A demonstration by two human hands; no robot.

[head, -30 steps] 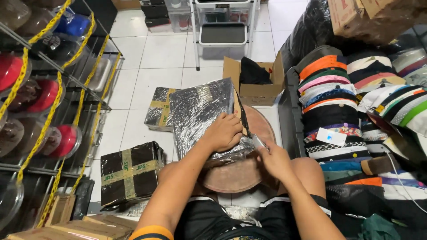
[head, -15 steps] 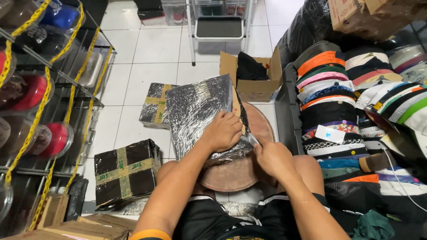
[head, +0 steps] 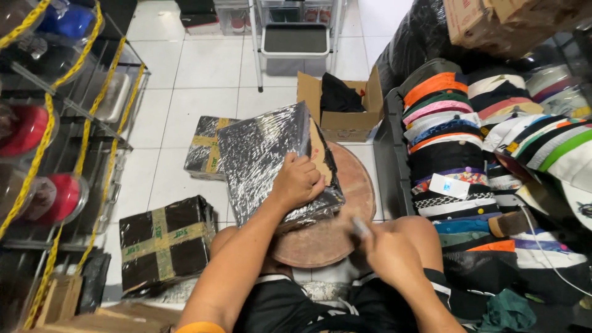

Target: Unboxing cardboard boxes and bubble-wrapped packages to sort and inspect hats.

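A box wrapped in black shiny plastic film (head: 265, 154) lies tilted on a round wooden stool top (head: 345, 222) in front of me. My left hand (head: 299, 182) presses down on the box's near right corner. My right hand (head: 385, 250) is pulled back toward my right knee and grips a small thin tool (head: 359, 226), blurred, whose tip points up toward the box.
Two more black-wrapped parcels with yellowish tape lie on the floor, one behind the box (head: 202, 151), one at the left (head: 165, 243). An open cardboard box (head: 339, 105) stands beyond. Stacked caps (head: 456, 154) fill the right. Wire racks of caps (head: 55, 142) line the left.
My right hand has drawn back from the box's edge toward my body with the tool. My left hand stays on the box, which has shifted slightly.
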